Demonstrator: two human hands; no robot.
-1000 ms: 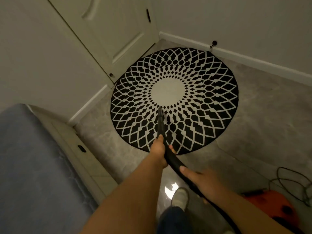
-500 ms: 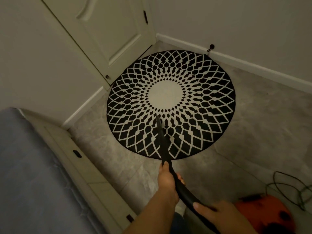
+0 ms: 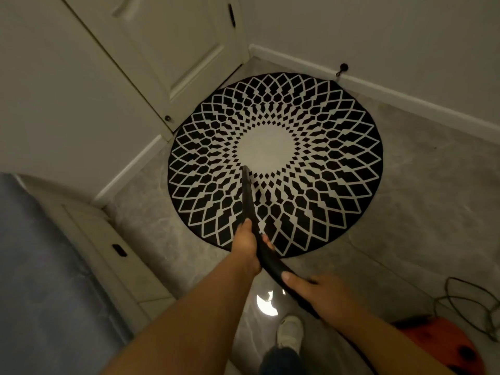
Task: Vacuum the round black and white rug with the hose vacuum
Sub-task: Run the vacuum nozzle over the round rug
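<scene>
1. I see my left hand (image 3: 244, 243) wrapped round the black hose nozzle (image 3: 246, 196), fingers curled about it, thumb lying along its top; the nozzle runs forward from those fingers and its tip sits at the near-left edge of the pale centre disc.
2. My right hand (image 3: 322, 295) grips the hose (image 3: 273, 262) further back, behind and right of the left fingers; its fingers are closed over the tube.
3. The round black and white rug (image 3: 324, 169) lies on the floor ahead of both hands, near the door (image 3: 167, 44) and baseboard.
4. The orange vacuum body (image 3: 441, 345) sits right of my right fingers, a cable (image 3: 470, 301) just beside it; a shoe (image 3: 289, 331) shows below my hands.
</scene>
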